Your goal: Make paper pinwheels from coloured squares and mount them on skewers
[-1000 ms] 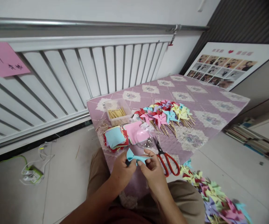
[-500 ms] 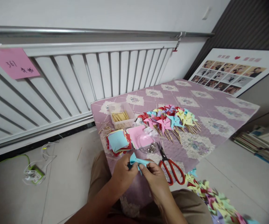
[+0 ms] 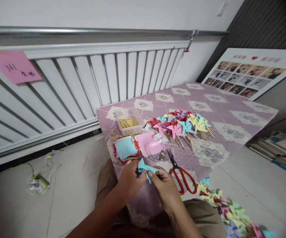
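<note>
Right hand (image 3: 166, 185) slid nearer; both hands pinch blue paper (image 3: 145, 169).

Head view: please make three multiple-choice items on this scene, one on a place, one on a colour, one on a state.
1. Where do the red-handled scissors lie?
A. on the quilted cover, right of the hands
B. inside the clear box
C. on the floor

2. What colour is the folded paper piece in the hands?
A. yellow
B. light blue
C. red

3. How is that paper held?
A. by the left hand alone
B. it lies loose on the cover
C. pinched by the left hand and the right hand together

Answers:
1 A, the scissors rest on the purple cover beside the right hand.
2 B, the piece is light blue.
3 C, fingers of both hands grip it.
</note>
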